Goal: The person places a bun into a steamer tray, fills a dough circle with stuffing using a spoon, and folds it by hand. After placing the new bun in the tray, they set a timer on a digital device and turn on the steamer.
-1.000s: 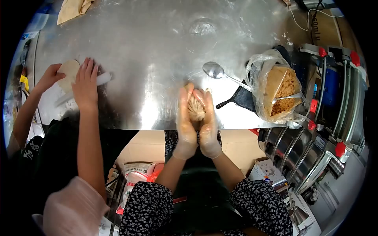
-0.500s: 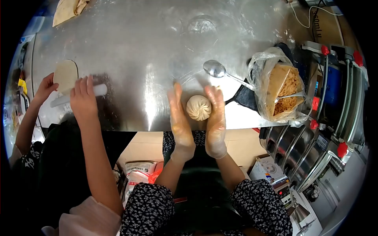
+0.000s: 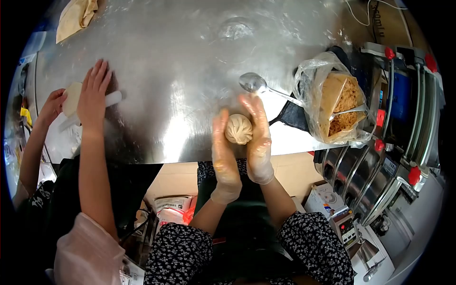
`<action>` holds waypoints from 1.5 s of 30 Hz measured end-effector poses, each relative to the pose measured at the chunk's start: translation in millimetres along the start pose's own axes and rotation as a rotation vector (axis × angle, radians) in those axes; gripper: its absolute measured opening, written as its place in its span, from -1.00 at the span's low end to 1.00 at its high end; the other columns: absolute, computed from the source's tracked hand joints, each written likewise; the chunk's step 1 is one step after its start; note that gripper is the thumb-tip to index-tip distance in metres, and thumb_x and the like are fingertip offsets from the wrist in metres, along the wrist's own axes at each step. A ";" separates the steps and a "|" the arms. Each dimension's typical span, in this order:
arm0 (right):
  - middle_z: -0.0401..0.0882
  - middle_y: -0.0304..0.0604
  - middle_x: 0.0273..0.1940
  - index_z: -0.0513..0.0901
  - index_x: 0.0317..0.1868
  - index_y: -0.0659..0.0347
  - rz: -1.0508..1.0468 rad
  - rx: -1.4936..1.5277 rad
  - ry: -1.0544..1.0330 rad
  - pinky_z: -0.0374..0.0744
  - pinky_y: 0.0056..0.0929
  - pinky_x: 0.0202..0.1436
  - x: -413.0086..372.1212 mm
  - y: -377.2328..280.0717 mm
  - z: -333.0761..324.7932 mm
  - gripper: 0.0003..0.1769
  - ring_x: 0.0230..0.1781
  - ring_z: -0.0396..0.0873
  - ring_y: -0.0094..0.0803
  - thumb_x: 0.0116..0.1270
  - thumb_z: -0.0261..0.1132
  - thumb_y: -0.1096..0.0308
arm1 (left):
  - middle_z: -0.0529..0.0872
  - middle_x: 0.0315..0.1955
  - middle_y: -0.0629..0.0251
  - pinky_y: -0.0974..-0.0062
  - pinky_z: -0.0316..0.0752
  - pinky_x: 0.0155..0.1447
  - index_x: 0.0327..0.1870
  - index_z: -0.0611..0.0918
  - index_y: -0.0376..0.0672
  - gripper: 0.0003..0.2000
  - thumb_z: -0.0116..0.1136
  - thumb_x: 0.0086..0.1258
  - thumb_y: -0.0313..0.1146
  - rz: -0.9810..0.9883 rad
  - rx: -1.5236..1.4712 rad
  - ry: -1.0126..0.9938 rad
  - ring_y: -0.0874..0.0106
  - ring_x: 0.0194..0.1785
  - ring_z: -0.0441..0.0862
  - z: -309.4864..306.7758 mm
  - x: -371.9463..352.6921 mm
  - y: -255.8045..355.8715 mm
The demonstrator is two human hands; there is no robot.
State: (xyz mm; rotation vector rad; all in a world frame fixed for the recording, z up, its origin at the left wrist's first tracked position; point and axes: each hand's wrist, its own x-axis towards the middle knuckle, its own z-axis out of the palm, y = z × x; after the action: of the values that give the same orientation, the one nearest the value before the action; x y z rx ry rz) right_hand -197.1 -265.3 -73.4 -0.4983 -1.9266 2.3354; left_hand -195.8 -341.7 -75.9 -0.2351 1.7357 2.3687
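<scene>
Left hand (image 3: 224, 157) and right hand (image 3: 259, 145), unclenched, flank a pleated bun (image 3: 239, 129) at the table (image 3: 156, 61), seemingly rounding it, the next press calling for gentle, even pressure.

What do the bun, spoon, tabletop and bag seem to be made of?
Bun: dough, by its soft pleats; pale and mostly matte.
Spoon: metal, perhaps steel; shiny, with bright reflections in the bowl.
Tabletop: probably stainless steel; grey, with a blurred glare and pale smudges.
Bag: thin, clear plastic, by its glossy, see-through wrinkles.
</scene>
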 end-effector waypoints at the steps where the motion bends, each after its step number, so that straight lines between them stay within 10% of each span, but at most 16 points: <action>1: 0.17 0.06 0.48 -0.06 0.56 0.32 -0.025 -0.016 0.062 0.17 -0.18 0.52 -3.1 -1.4 -0.3 0.19 0.50 0.14 -0.15 0.29 -0.11 -0.57 | 0.02 0.56 0.02 0.25 -0.13 0.60 0.57 -0.06 -0.27 0.16 -0.46 0.21 0.64 0.055 0.004 0.033 0.19 0.60 -0.03 1.4 5.3 0.4; 15: 0.14 0.05 0.49 0.04 0.53 0.35 0.051 -0.104 -0.031 0.04 -0.19 0.57 -8.8 2.6 -2.7 0.21 0.53 0.08 -0.16 0.27 -0.21 -0.62 | 0.03 0.55 0.04 0.24 -0.08 0.60 0.56 -0.06 -0.27 0.13 -0.39 0.24 0.61 -0.203 -0.115 -0.060 0.20 0.58 0.02 14.6 9.6 18.7; 45: 0.17 0.03 0.48 0.20 0.48 0.33 0.017 -0.032 0.026 0.00 -0.15 0.57 -4.0 -1.7 -10.6 0.14 0.56 0.03 -0.10 0.30 -0.24 -0.59 | 0.03 0.55 0.06 0.23 -0.10 0.60 0.55 -0.01 -0.29 0.11 -0.38 0.26 0.60 -0.137 -0.146 0.102 0.22 0.58 0.00 20.0 9.3 13.7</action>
State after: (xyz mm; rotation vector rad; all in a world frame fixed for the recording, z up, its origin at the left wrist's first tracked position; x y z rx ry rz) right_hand -190.6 -256.1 -72.6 -0.5479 -1.9587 2.2998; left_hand -208.4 -326.0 -59.5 -0.4883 1.5348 2.4227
